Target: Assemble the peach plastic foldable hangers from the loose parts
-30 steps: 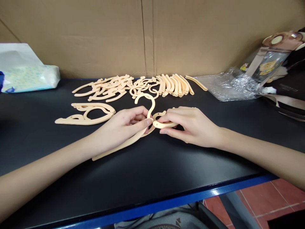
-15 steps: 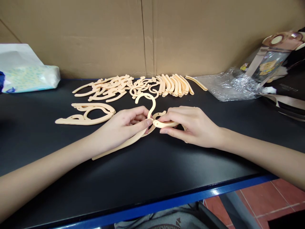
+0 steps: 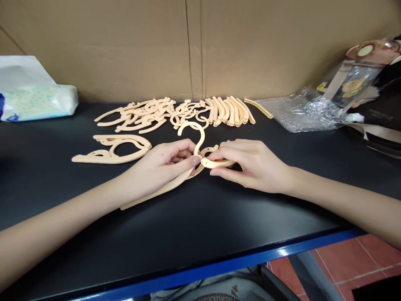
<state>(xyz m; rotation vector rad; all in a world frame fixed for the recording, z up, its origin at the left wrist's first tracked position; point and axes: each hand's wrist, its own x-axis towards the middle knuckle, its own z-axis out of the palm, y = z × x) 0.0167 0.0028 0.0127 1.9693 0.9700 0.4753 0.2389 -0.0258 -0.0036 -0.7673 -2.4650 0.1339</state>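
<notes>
My left hand (image 3: 169, 165) is closed around the joint of a cream plastic clothes hanger (image 3: 159, 191), thumb on top. The hanger's hook (image 3: 202, 136) rises above my fingers, and one long arm slants down to the left under my wrist. My right hand (image 3: 253, 165) pinches a short curved hanger piece (image 3: 216, 163) between thumb and fingers, its holed end at the hanger's joint. Whether the two are fastened together I cannot tell. Behind the fingers another curved part shows partly. Left of my hands lies a folded hanger (image 3: 115, 150).
Loose hanger parts (image 3: 144, 115) lie heaped at the back of the black table (image 3: 200, 238), beside a row of curved hanger arms (image 3: 230, 111). A tissue pack (image 3: 40, 100) sits at the back left. Clear plastic wrapping (image 3: 300, 113) and a bottle (image 3: 360, 79) are at the right.
</notes>
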